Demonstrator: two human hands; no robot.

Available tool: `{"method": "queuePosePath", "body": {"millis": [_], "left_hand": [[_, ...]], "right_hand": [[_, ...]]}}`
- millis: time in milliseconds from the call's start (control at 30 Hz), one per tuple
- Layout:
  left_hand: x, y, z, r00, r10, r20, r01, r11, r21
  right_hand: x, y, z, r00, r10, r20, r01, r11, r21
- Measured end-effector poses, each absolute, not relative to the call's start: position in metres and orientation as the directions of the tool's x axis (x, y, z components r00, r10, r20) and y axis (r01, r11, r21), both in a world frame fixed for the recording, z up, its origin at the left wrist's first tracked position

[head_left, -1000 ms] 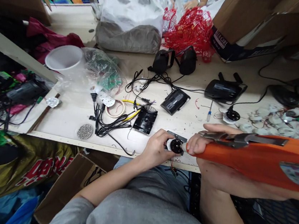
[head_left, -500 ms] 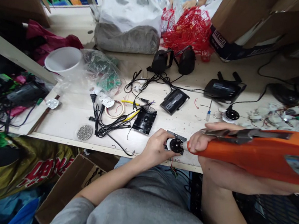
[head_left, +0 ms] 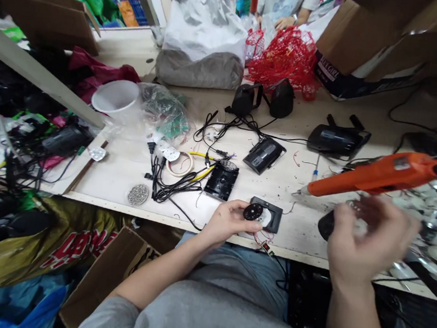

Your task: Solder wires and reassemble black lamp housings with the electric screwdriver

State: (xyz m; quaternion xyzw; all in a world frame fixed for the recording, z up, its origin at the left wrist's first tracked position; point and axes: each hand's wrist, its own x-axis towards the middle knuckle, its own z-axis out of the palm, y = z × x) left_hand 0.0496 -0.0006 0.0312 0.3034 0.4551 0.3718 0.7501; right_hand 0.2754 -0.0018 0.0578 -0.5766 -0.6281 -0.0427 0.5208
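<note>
My left hand [head_left: 229,222] pinches a round black disc [head_left: 253,212] between thumb and fingertips, holding it just off the hand's right side, beside a black rectangular plate [head_left: 270,215] near the front edge of the surface [head_left: 109,183]. The disc is round, with no long axis, and a white backing shows at its right. My right hand [head_left: 371,239], blurred at the lower right, is well apart from it; its fingers look curled, but I cannot tell whether they grip anything. Above that hand, an orange hot-glue gun [head_left: 375,174] slants with its nozzle toward the lower left. My right hand is the nearer to it.
</note>
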Motion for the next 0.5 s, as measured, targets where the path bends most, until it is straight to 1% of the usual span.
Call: {"method": "queuePosePath", "body": {"millis": [33, 67, 100, 133, 200, 333, 433, 500], "left_hand": [[0.049, -0.002, 0.034, 0.326, 0.814, -0.48, -0.295, 0.57, 0.767], [0.048, -0.002, 0.037, 0.337, 0.801, -0.494, -0.301, 0.589, 0.75], [0.048, -0.003, 0.039, 0.347, 0.792, -0.503, -0.299, 0.602, 0.741], [0.048, -0.004, 0.041, 0.356, 0.784, -0.509, -0.292, 0.611, 0.736], [0.048, -0.007, 0.044, 0.366, 0.773, -0.518, -0.273, 0.621, 0.734], [0.046, -0.012, 0.044, 0.378, 0.758, -0.531, -0.242, 0.635, 0.734], [0.041, -0.015, 0.039, 0.416, 0.781, -0.465, -0.269, 0.595, 0.757], [0.036, -0.015, 0.034, 0.45, 0.807, -0.383, -0.333, 0.549, 0.766]], "right_hand": [[0.271, -0.014, 0.056, 0.096, 0.644, 0.759, 0.858, 0.334, -0.391], [0.266, -0.025, 0.053, -0.055, 0.66, 0.749, 0.875, 0.393, -0.282], [0.259, -0.033, 0.051, -0.188, 0.657, 0.73, 0.855, 0.475, -0.207], [0.253, -0.039, 0.048, -0.303, 0.652, 0.695, 0.811, 0.559, -0.171], [0.242, -0.043, 0.044, -0.428, 0.617, 0.66, 0.725, 0.67, -0.156], [0.237, -0.039, 0.045, -0.532, 0.549, 0.645, 0.648, 0.754, -0.108], [0.246, -0.042, 0.043, -0.54, 0.503, 0.675, 0.628, 0.775, -0.076], [0.258, -0.046, 0.036, -0.474, 0.528, 0.704, 0.663, 0.741, -0.109]]}}
